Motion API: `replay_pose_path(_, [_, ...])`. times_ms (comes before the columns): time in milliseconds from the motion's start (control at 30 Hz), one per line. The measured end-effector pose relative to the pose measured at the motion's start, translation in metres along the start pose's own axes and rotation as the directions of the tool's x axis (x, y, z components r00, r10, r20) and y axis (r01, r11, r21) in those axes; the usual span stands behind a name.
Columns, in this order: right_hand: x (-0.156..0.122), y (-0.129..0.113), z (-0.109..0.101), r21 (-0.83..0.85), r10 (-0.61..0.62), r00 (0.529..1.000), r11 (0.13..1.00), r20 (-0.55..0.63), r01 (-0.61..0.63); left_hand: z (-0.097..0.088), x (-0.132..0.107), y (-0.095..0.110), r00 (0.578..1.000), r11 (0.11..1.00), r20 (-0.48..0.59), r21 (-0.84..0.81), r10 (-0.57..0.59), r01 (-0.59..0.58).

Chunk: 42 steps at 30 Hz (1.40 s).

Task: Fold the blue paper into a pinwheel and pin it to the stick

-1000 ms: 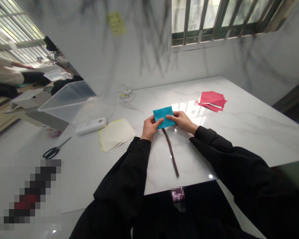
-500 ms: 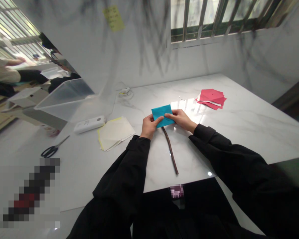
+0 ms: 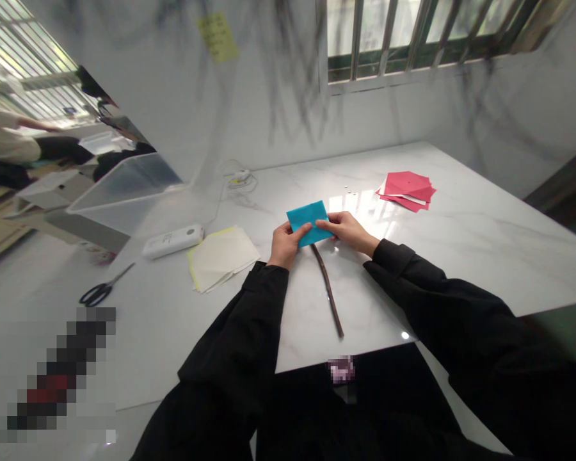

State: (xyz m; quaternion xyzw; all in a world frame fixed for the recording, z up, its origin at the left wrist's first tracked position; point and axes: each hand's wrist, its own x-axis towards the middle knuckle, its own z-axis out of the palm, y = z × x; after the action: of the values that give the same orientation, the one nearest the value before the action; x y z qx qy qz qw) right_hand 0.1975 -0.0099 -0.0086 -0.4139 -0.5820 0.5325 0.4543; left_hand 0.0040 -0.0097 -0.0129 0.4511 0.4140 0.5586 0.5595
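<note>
- the white table [image 3: 489, 256] spreads out under and around both hands.
- a clear plastic bin [image 3: 125, 186] sits well off to the left of the left hand and beyond it.
- cream sheets [image 3: 225, 259] lie near the left hand, on its outer side, with a white device [image 3: 173, 242] just past them.
- a thin brown stick [image 3: 330, 291] lies between the forearms, nearer the body than the hands; its far end meets the blue paper's lower edge from here, and i cannot tell whether they touch.
- red sheets [image 3: 406, 189] rest well beyond the right hand, to its right.
- scissors [image 3: 107, 285] lie well to the left of the left hand.
- the left hand [image 3: 284, 246] pinches the blue paper's near left part, thumb on top; the right hand [image 3: 350, 229] pinches its right side likewise.
- the blue paper [image 3: 310, 214] is between the two, slightly tilted; i judge the step is handling it flat, and the next move calls for even thumb pressure.
</note>
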Motion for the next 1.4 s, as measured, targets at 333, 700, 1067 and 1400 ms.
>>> replay_pose_path(333, [-0.0011, -0.0037, 0.0008, -0.022, 0.018, 1.000, 1.000, -0.003, -0.018, -0.0009, 0.0041, 0.0032, 0.995, 0.988, -0.099, -0.156, -0.026, 0.010])
replay_pose_path(700, [-0.0031, -0.0016, 0.0015, -0.090, -0.030, 0.999, 0.995, 0.017, 0.032, -0.0036, 0.0069, 0.0009, 0.990, 0.991, -0.139, -0.137, -0.013, -0.006])
replay_pose_path(1067, [-0.0021, -0.0030, 0.0032, -0.058, -0.051, 0.998, 0.997, -0.029, 0.049, 0.0013, 0.0033, 0.0050, 0.996, 0.986, -0.084, -0.166, -0.018, 0.004])
replay_pose_path(1400, [-0.0015, -0.0028, 0.0039, -0.003, -0.039, 0.997, 0.999, -0.066, 0.039, 0.0005, 0.0042, 0.0025, 0.996, 0.985, -0.089, -0.170, -0.012, -0.003])
